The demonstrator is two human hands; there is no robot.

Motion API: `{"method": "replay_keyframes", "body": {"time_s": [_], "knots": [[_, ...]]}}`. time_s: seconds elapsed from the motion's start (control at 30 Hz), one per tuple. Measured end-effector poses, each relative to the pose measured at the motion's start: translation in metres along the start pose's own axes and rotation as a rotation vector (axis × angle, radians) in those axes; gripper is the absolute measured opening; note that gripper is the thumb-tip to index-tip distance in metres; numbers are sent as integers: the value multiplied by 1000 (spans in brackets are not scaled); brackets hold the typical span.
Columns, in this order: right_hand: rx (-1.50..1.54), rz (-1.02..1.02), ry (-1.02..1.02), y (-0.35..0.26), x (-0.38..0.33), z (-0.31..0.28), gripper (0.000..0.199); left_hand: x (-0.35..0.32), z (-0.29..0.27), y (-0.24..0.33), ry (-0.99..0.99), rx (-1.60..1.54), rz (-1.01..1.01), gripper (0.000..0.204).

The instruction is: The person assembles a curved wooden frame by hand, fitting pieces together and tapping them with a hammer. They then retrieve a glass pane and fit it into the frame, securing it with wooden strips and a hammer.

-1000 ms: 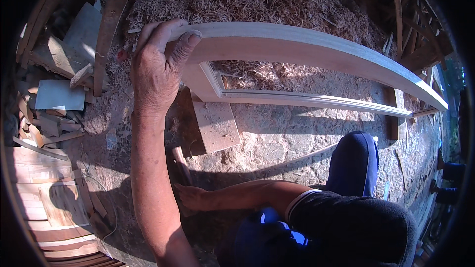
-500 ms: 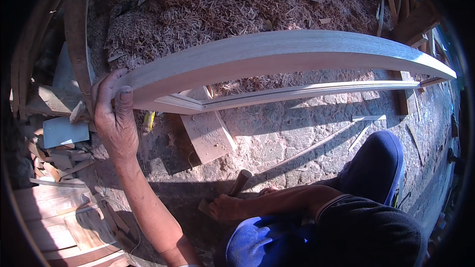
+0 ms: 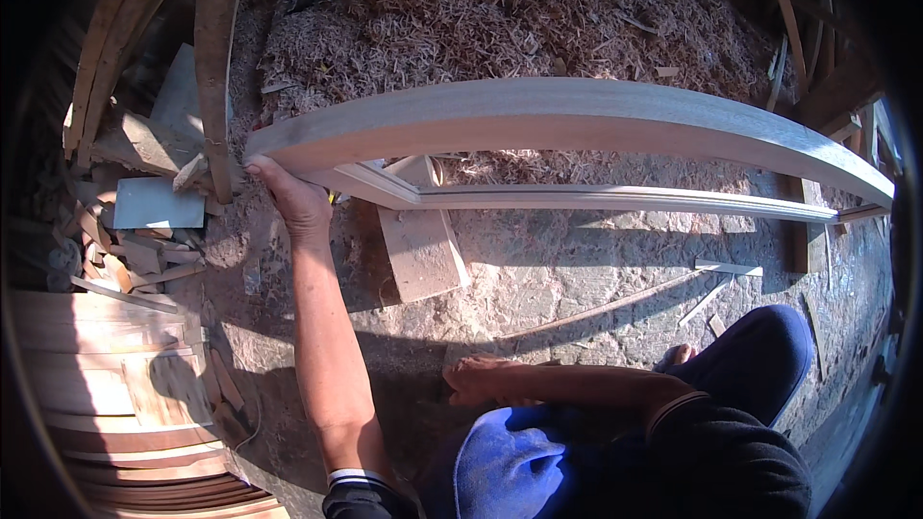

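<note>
Left hand (image 3: 300,202) slid lower on the smooth wooden frame (image 3: 538,130); I cannot tell its half-hidden fingers' grip, nor right hand's (image 3: 471,379).

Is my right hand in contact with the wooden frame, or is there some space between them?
Apart: the head view shows the right hand lower in the picture than the wooden frame, with sunlit floor visible between them.
</note>
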State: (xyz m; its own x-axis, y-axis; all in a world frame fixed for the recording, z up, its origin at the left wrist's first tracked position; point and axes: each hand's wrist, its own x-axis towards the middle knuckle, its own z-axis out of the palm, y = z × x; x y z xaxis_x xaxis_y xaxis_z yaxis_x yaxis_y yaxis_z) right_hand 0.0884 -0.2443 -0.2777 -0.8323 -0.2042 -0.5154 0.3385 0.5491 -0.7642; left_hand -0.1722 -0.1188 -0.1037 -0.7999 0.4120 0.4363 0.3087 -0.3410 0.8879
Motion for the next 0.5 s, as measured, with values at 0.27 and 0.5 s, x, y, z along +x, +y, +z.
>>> {"method": "replay_keyframes", "body": {"time_s": [0.27,0.5], "knots": [[606,-337,433,21,-66,-47,57,-4,7,8,124,227,180,84],[195,-54,941,23,-79,-80,38,-15,-4,8,55,221,40,86]]}}
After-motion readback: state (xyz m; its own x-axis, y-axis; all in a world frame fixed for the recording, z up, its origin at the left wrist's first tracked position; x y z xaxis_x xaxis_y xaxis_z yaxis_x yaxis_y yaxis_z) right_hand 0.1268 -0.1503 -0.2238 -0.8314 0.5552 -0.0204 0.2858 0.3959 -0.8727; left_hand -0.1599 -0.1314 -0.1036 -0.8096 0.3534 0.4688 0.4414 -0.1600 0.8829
